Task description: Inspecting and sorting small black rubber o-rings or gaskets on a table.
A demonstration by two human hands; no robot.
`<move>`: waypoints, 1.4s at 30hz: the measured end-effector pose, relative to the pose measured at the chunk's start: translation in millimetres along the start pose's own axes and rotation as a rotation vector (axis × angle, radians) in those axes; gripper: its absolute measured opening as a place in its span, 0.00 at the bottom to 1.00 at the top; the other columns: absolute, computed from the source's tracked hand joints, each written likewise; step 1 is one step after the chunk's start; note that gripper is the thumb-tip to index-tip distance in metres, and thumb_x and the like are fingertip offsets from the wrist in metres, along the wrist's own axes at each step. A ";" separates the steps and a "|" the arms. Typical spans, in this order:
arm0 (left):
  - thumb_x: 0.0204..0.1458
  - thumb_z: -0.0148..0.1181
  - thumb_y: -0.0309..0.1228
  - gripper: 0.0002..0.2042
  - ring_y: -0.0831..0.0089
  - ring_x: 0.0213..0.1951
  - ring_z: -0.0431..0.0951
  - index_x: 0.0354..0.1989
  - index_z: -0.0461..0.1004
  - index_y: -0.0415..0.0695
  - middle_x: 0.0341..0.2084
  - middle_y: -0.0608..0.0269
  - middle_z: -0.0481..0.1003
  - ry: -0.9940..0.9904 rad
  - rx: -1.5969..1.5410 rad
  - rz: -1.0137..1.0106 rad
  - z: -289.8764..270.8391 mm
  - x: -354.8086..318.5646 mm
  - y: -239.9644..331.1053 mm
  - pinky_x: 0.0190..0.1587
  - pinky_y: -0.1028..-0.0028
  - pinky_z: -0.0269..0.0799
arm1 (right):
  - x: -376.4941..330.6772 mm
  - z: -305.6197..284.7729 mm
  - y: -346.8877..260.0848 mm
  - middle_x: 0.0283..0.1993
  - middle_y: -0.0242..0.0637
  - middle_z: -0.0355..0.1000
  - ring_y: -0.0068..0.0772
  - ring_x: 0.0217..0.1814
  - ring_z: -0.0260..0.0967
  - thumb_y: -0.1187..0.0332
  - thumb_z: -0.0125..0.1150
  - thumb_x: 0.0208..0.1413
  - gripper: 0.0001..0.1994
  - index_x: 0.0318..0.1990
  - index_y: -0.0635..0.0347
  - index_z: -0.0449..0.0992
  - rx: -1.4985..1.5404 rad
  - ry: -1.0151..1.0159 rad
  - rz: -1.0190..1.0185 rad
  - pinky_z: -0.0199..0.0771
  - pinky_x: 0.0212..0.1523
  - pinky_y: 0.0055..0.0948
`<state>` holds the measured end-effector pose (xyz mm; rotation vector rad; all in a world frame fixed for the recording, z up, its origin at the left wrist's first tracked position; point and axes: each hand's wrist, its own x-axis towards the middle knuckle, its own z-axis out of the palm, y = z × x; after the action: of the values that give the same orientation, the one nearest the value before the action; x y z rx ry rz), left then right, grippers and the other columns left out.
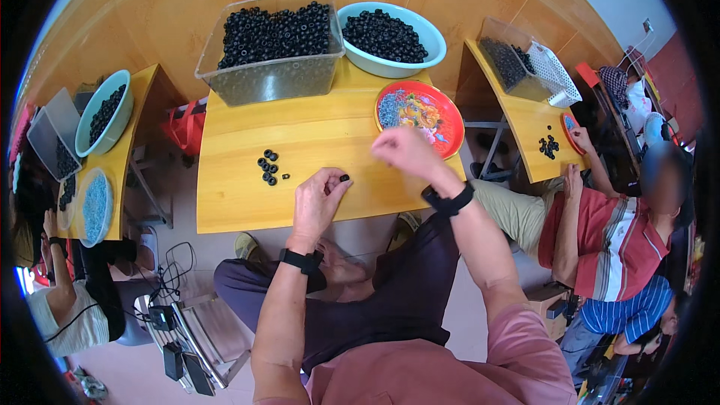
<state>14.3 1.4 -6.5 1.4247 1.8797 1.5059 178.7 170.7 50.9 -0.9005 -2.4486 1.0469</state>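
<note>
My left hand [318,196] is over the front of the yellow table, pinching a small round black plastic part [345,178] between thumb and fingertips. To its left lies a loose group of the same black parts [268,167], with one small piece [286,176] a little apart. My right hand [409,151] is at the near left rim of a red floral tray [442,116], slightly blurred. Its fingers are drawn together, and anything between them is too small or hidden to make out. Small silvery-blue metal pieces [390,109] lie in the tray's left part.
A clear plastic bin [277,82] and a pale blue basin [390,67], both full of black parts, stand at the table's back. Co-workers sit at side tables left [124,172] and right [517,127]. A metal stool [199,337] with cables stands at lower left.
</note>
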 end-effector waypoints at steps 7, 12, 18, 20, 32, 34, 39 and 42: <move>0.51 0.71 0.26 0.10 0.69 0.26 0.78 0.40 0.79 0.38 0.24 0.57 0.78 -0.028 0.005 0.020 1.4 3.0 -0.3 0.34 0.71 0.77 | 17.8 -65.3 24.8 0.27 0.39 0.81 0.33 0.32 0.81 0.65 0.68 0.49 0.07 0.30 0.57 0.86 -0.473 0.033 0.415 0.77 0.38 0.34; 0.51 0.71 0.27 0.10 0.68 0.27 0.79 0.40 0.80 0.39 0.25 0.57 0.78 -0.040 0.006 -0.022 2.1 1.6 -1.7 0.35 0.70 0.77 | 24.0 -45.9 28.9 0.34 0.44 0.82 0.44 0.40 0.81 0.65 0.70 0.44 0.07 0.30 0.55 0.86 -0.592 0.016 0.423 0.78 0.41 0.41; 0.51 0.71 0.27 0.10 0.68 0.26 0.79 0.40 0.80 0.39 0.23 0.57 0.78 -0.048 0.009 -0.014 1.5 2.5 3.5 0.34 0.70 0.76 | 23.2 -54.2 45.5 0.33 0.45 0.81 0.43 0.38 0.81 0.68 0.66 0.47 0.06 0.31 0.59 0.85 -0.409 0.072 0.409 0.79 0.39 0.40; 0.52 0.71 0.27 0.10 0.69 0.26 0.79 0.40 0.80 0.39 0.23 0.57 0.78 -0.038 0.005 -0.018 1.6 2.7 2.7 0.33 0.71 0.77 | 19.2 -63.5 41.9 0.28 0.46 0.81 0.35 0.30 0.82 0.71 0.63 0.53 0.07 0.35 0.65 0.82 -0.069 0.045 0.395 0.80 0.32 0.35; 0.54 0.69 0.26 0.10 0.72 0.31 0.83 0.42 0.78 0.38 0.29 0.56 0.82 -0.018 -0.089 -0.092 0.3 2.6 1.0 0.37 0.74 0.78 | -7.4 -14.9 0.9 0.36 0.36 0.80 0.23 0.34 0.79 0.74 0.61 0.63 0.05 0.43 0.66 0.78 0.623 0.110 0.193 0.78 0.34 0.21; 0.54 0.69 0.25 0.10 0.72 0.31 0.83 0.42 0.78 0.38 0.30 0.56 0.82 -0.014 -0.102 -0.117 -0.5 2.3 0.2 0.37 0.74 0.78 | -9.9 3.8 -7.3 0.35 0.33 0.78 0.21 0.34 0.78 0.74 0.63 0.62 0.05 0.43 0.64 0.77 0.557 0.114 0.067 0.77 0.36 0.19; 0.55 0.67 0.25 0.10 0.76 0.34 0.83 0.44 0.77 0.37 0.31 0.58 0.83 -0.003 -0.178 -0.114 1.6 4.5 -2.0 0.38 0.76 0.77 | -14.4 40.7 -10.3 0.33 0.32 0.77 0.19 0.33 0.76 0.78 0.61 0.60 0.07 0.45 0.66 0.78 0.506 0.129 -0.013 0.75 0.36 0.19; 0.56 0.66 0.25 0.10 0.71 0.37 0.85 0.45 0.76 0.37 0.32 0.54 0.83 -0.004 -0.219 -0.125 -2.6 4.0 -1.1 0.40 0.74 0.78 | -14.0 56.1 -9.6 0.34 0.33 0.79 0.19 0.34 0.76 0.78 0.61 0.59 0.10 0.47 0.69 0.79 0.431 0.082 -0.017 0.76 0.37 0.21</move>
<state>10.0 3.5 -5.2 1.1896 1.7064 1.5898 156.2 126.7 19.4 -0.7590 -2.0406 1.4259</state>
